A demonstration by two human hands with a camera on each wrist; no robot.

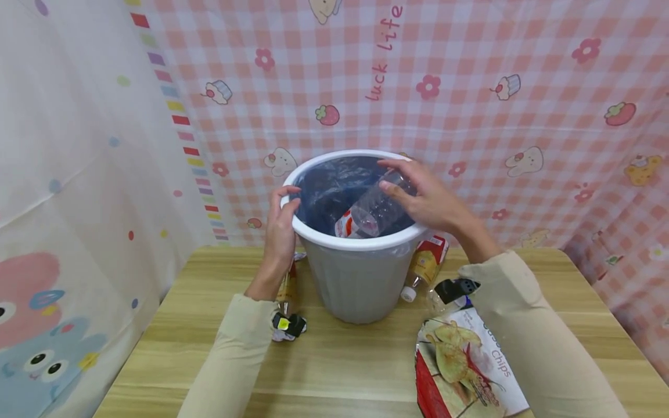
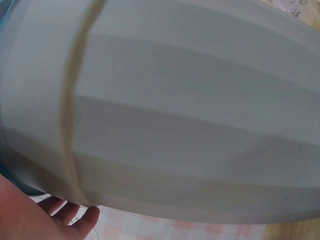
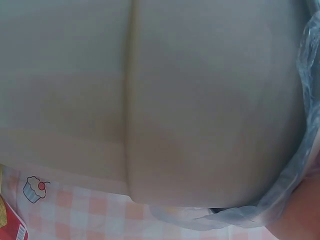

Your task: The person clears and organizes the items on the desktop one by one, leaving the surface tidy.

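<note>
A grey trash bin (image 1: 360, 284) with a white rim and a dark translucent liner (image 1: 326, 180) stands on the table. My left hand (image 1: 279, 232) grips the rim on its left side, fingertips over the edge. With my right hand (image 1: 431, 200) I hold a clear plastic bottle (image 1: 384, 203), tilted within the bin's mouth at the right. Next to its lower end, inside the bin, lies a red-and-white item (image 1: 345, 225). In the left wrist view, curled fingers (image 2: 87, 222) show below the bin wall. The right wrist view shows liner over the rim; the bottle is hidden there.
On the wooden table (image 1: 219, 348), a chips bag (image 1: 470, 360) lies front right. A red-and-yellow-labelled bottle (image 1: 425, 264) lies right of the bin, and a similar bottle (image 1: 286, 287) lies left, partly behind my arm. A patterned cloth (image 1: 334, 87) hangs behind.
</note>
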